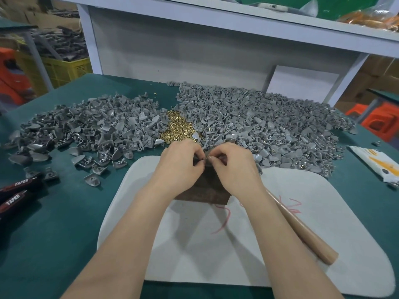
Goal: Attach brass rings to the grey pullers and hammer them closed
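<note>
Fitting appears underway: left hand (181, 162) and right hand (231, 165) pinch a small puller (199, 161) between curled fingertips over the dark block (207, 190). The hammer (302, 229) lies untouched near right; the far left pile (86, 128) likely awaits brass rings (178, 126).

The left hand (183, 161) and right hand (232, 164) pinch a small piece (201, 160) between their fingertips, which cover nearly all of it. It is perhaps a grey puller. The dark block (206, 194) under the hands shows only its near face. The wooden handle (302, 230) runs under the right forearm, its head hidden. The brass rings (177, 126) are too small to tell singly. Two black tools (15, 194) marked TAPER are cut off by the left edge, and the white packet (375, 162) by the right.
</note>
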The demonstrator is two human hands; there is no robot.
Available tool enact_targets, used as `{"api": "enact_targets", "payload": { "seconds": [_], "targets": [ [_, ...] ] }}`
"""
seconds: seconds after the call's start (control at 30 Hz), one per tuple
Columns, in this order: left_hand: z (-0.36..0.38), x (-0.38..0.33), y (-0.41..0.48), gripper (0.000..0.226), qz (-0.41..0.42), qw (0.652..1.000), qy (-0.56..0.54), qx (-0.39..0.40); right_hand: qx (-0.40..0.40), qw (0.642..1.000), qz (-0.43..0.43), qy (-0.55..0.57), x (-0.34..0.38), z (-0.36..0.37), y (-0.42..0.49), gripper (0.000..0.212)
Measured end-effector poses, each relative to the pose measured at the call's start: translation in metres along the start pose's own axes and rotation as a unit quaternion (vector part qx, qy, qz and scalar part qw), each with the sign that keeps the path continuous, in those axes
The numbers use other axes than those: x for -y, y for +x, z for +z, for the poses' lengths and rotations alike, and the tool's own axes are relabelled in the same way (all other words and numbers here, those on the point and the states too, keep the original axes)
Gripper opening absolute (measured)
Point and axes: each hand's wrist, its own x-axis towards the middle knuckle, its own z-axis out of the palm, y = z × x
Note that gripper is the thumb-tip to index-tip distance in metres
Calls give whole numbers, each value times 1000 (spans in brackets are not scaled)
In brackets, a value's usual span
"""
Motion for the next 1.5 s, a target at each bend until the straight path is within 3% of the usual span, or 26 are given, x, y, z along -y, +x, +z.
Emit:
{"api": "enact_targets", "payload": {
  "seconds": [0.2,0.93,1.07,1.13,1.23,1.27,1.33,1.4,1.5],
  "targets": [
    [0,0,0,5,2,1000,1,-1,4,1000,17,25,1,-1,0,9],
    [-1,-4,-1,5,-5,1000,5,0,-41,998,-13,-52,2,8,-3,11],
    [-2,-4,-2,4,-14,1000,-4,2,-5,999,-11,-37,3,3,-1,12],
    [-3,-4,-2,6,-16,1000,-1,4,16,1000,-4,-1,-2,-8,2,15],
    [-4,-3,-2,10,-22,1000,1,9,-39,997,62,1,-23,-29,1,17],
    [-4,-3,-3,10,-23,1000,-1,9,-30,994,99,-34,-31,-33,0,21],
    [-5,-2,-2,9,-25,1000,-3,8,67,976,163,-131,-40,-33,0,35],
    [-4,-3,-3,8,-27,1000,0,7,141,960,175,-169,-41,-27,2,30],
    [-4,-3,-3,6,-32,999,6,3,124,969,151,-151,-40,-29,5,24]
  ]
}}
